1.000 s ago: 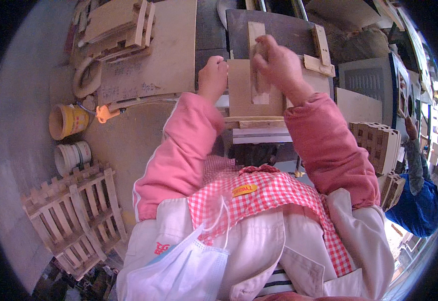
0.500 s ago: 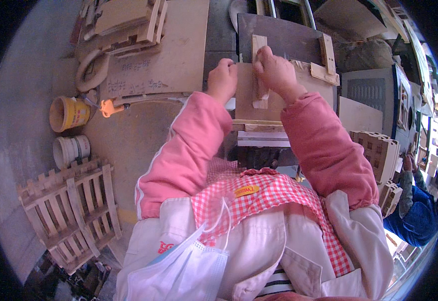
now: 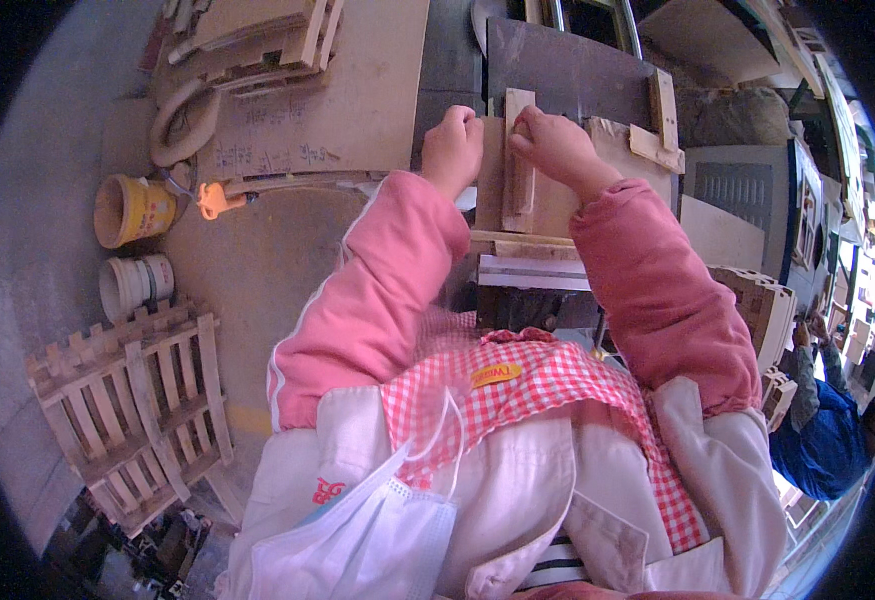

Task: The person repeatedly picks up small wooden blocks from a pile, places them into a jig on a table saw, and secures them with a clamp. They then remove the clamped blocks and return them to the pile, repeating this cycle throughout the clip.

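Note:
My right hand (image 3: 559, 150) is closed round the upper part of a pale wooden block with a long flat strip (image 3: 514, 205). The strip lies lengthwise across a thin brown board (image 3: 560, 212), pointing away from me. To its left, my left hand (image 3: 453, 148) is curled into a fist at the board's left edge. Whether it pinches that edge or a small piece is hidden by the fingers. Under and beyond the brown board is a dark plate (image 3: 567, 70), with wooden battens (image 3: 663, 110) fixed along its right side.
A large board (image 3: 377, 110) stacked with wooden pieces is at the far left. Below it are an orange tool (image 3: 215, 200), a yellow bucket (image 3: 147, 212), a white bucket (image 3: 137, 285) and a wooden pallet (image 3: 137, 410). A co-worker in blue (image 3: 822, 440) is at the right.
My right hand and the wooden block have slid a little toward me over the brown board. My left hand stays at the board's left edge. The whole view has shifted slightly.

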Available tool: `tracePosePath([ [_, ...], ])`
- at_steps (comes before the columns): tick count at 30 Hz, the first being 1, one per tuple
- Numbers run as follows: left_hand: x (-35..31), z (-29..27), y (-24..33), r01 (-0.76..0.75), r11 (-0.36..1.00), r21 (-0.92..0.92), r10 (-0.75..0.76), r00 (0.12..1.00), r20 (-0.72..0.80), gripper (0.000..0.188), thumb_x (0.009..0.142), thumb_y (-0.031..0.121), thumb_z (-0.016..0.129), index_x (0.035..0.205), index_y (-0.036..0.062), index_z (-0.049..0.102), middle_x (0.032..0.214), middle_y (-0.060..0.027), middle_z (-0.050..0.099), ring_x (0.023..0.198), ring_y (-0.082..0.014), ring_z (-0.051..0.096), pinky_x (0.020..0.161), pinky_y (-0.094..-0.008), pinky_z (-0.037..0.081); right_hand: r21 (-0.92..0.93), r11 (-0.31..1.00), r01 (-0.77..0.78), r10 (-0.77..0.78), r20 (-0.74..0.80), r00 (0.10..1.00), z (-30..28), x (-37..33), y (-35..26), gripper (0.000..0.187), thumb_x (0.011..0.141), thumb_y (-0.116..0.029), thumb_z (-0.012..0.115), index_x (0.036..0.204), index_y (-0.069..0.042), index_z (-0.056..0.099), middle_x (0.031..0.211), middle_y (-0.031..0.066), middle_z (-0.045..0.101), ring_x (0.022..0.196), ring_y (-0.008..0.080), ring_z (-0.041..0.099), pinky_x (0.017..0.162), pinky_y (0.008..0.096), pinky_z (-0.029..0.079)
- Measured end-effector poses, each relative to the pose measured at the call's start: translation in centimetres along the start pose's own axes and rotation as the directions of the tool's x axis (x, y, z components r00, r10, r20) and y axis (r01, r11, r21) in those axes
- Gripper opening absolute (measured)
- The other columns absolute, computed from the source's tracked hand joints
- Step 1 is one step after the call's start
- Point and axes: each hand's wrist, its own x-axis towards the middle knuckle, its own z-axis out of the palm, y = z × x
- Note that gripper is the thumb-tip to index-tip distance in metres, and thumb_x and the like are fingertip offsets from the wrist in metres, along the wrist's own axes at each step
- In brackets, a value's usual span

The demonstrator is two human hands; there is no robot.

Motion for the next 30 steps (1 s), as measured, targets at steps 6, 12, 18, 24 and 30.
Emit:
tracePosePath([
  [6, 1.1, -0.9, -0.6, 0.141, 0.973, -0.183, -0.118, 0.985, 0.129, 0.041, 0.097, 0.031, 0.044, 0.114, -0.0042, 0.056, 0.101, -0.0171, 0.067, 0.082, -0.0231, 0.068, 0.073, -0.0342, 0.054, 0.103, 0.994, 0.043, -0.054, 0.109, 0.993, -0.2, 0.7, 1.0, 0.039, 0.094, -0.038, 0.055, 0.110, -0.003, 0.061, 0.090, 0.0202, 0.068, 0.082, 0.0327, 0.067, 0.074, 0.0408, 0.052],
  [12, 1.9, -0.7, -0.4, 0.146, 0.987, -0.059, -0.134, 0.975, 0.176, 0.042, 0.098, 0.032, 0.041, 0.115, -0.0036, 0.055, 0.100, -0.0150, 0.066, 0.080, -0.0207, 0.066, 0.070, -0.0331, 0.053, 0.281, 0.957, -0.078, 0.004, 0.256, 0.967, -1.2, 1.1, 1.5, 0.042, 0.097, -0.038, 0.052, 0.114, 0.000, 0.059, 0.087, 0.0151, 0.067, 0.073, 0.0218, 0.067, 0.067, 0.0342, 0.053],
  [18, 1.7, -1.2, 0.4, 0.245, 0.962, -0.122, -0.208, 0.944, 0.255, 0.044, 0.097, 0.033, 0.042, 0.121, -0.0020, 0.051, 0.108, -0.0138, 0.064, 0.086, -0.0206, 0.065, 0.073, -0.0331, 0.052, 0.291, 0.956, -0.036, -0.034, 0.233, 0.972, -0.8, 1.3, 1.8, 0.041, 0.097, -0.037, 0.051, 0.114, 0.000, 0.059, 0.092, 0.0173, 0.066, 0.074, 0.0237, 0.067, 0.067, 0.0348, 0.053],
  [24, -0.8, -2.1, 0.3, 0.376, 0.860, -0.345, -0.241, 0.895, 0.376, 0.044, 0.098, 0.034, 0.043, 0.123, -0.0015, 0.049, 0.112, -0.0156, 0.061, 0.093, -0.0211, 0.063, 0.076, -0.0328, 0.051, 0.255, 0.965, 0.059, -0.097, 0.137, 0.986, -0.9, 1.1, 1.7, 0.045, 0.093, -0.039, 0.048, 0.103, 0.002, 0.064, 0.087, 0.0218, 0.068, 0.086, 0.0376, 0.067, 0.082, 0.0448, 0.050],
  [30, -2.5, -1.7, -0.2, 0.359, 0.899, -0.252, -0.261, 0.900, 0.349, 0.043, 0.097, 0.033, 0.046, 0.120, -0.0019, 0.051, 0.108, -0.0150, 0.061, 0.091, -0.0214, 0.063, 0.075, -0.0320, 0.051, 0.263, 0.960, 0.091, -0.122, 0.103, 0.987, -0.4, 1.2, 2.0, 0.042, 0.093, -0.036, 0.046, 0.102, 0.002, 0.064, 0.081, 0.0209, 0.068, 0.084, 0.0366, 0.067, 0.081, 0.0444, 0.050],
])
